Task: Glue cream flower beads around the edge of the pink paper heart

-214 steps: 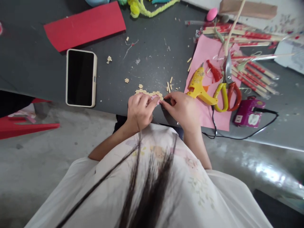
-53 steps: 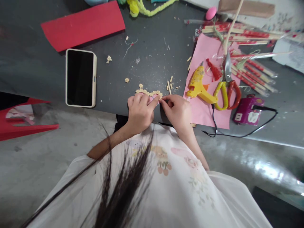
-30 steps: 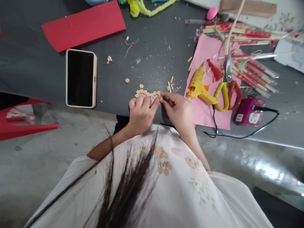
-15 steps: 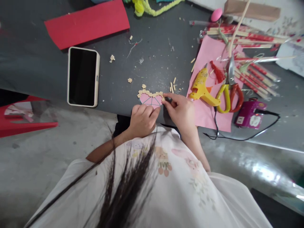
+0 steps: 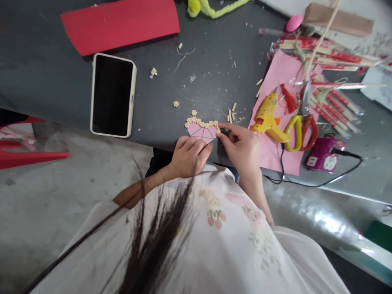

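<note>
A pink paper heart (image 5: 200,131) with dark lines fanning across it lies at the table's front edge. Small beige flower-shaped pieces (image 5: 200,122) line its scalloped upper rim. My left hand (image 5: 191,155) is closed over the heart's lower part, fingers curled and hiding the tip. At the right rim, the thumb and forefinger of my right hand (image 5: 240,145) pinch a small beige flower piece (image 5: 218,132), partly covered by the fingertips. Loose flower pieces (image 5: 176,104) sit above and left of the heart, and short cut sticks (image 5: 232,113) lie to its upper right.
On the right, a yellow glue gun (image 5: 268,116) and scissors (image 5: 301,126) rest on pink paper (image 5: 277,159). Beyond are a purple power box (image 5: 325,153) with a cable and red-wrapped chopsticks (image 5: 335,102). A phone (image 5: 112,96) and red sheet (image 5: 122,24) lie left.
The whole view has shifted, so the table's things appear further right. Both hands keep their places at the heart, with little other visible movement.
</note>
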Motion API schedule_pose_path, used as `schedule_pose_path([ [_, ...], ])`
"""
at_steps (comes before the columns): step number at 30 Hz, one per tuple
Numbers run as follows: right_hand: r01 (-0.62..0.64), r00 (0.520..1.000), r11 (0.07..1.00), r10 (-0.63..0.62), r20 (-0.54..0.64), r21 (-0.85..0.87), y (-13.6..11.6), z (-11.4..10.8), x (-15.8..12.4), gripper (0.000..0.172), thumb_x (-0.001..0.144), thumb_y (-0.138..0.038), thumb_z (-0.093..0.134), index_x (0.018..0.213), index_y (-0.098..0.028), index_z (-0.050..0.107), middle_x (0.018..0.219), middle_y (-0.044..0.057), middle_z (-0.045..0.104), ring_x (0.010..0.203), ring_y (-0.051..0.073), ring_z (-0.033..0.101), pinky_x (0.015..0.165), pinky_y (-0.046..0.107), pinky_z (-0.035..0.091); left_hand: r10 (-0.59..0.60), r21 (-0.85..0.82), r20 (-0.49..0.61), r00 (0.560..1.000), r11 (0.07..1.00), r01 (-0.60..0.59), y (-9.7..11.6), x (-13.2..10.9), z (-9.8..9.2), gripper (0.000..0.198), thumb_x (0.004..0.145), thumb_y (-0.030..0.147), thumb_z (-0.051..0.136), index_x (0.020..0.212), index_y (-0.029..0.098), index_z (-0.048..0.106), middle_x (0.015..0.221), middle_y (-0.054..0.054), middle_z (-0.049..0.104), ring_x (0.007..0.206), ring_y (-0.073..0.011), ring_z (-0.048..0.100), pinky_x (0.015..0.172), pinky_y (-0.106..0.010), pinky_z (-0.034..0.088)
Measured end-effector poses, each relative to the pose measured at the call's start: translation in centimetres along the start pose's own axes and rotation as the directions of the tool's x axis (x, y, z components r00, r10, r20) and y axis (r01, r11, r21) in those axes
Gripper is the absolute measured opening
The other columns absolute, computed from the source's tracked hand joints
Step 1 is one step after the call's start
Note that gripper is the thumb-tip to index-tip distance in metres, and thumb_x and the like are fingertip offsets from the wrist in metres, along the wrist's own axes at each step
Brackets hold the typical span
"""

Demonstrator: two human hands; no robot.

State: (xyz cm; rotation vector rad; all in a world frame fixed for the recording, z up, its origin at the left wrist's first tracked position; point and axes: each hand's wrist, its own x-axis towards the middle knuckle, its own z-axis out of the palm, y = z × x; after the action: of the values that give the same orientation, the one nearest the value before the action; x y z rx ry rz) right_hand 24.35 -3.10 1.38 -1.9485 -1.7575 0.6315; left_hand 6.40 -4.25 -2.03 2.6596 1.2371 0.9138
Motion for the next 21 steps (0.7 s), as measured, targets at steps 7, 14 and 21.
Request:
schedule_pose_path([
  [7, -0.017, 1.0, 1.0, 0.017, 0.001, 0.025, 0.04, -0.03, 0.0, 0.026, 0.085, -0.029, 0.064, 0.107, -0.021, 0.076, 0.059, -0.004, 0.049, 0.061, 0.014, 0.049, 0.064, 0.029, 0.042, 0.044, -0.021, -0.069, 0.997, 0.999, -0.045, -0.25, 0.37, -0.07, 0.016, 0.09, 0.017, 0.056, 0.097, 0.019, 0.07, 0.078, -0.002, 0.066, 0.079, -0.0167, 0.053, 0.081, -0.034, 0.035],
  [14, -0.037, 0.999, 0.999, 0.037, 0.002, 0.022, 0.2, 0.01, 0.06, 0.026, 0.085, -0.033, 0.065, 0.107, -0.024, 0.076, 0.057, -0.005, 0.048, 0.057, 0.013, 0.047, 0.061, 0.028, 0.041, 0.017, -0.061, -0.009, 1.0, 0.998, -0.018, -0.4, 0.02, 0.16, 0.017, 0.093, 0.019, 0.053, 0.098, 0.021, 0.069, 0.081, -0.003, 0.066, 0.083, -0.0171, 0.055, 0.082, -0.036, 0.033],
  [21, -0.073, 0.997, 0.993, 0.072, 0.013, 0.09, 0.36, -0.05, 0.47, 0.024, 0.082, -0.033, 0.069, 0.103, -0.025, 0.077, 0.057, -0.006, 0.045, 0.053, 0.011, 0.042, 0.055, 0.026, 0.037, 0.047, -0.02, -0.021, 0.999, 0.999, -0.047, -0.46, 0.38, -0.1, 0.022, 0.092, 0.017, 0.052, 0.105, 0.017, 0.069, 0.079, -0.004, 0.065, 0.08, -0.0181, 0.054, 0.079, -0.035, 0.034],
])
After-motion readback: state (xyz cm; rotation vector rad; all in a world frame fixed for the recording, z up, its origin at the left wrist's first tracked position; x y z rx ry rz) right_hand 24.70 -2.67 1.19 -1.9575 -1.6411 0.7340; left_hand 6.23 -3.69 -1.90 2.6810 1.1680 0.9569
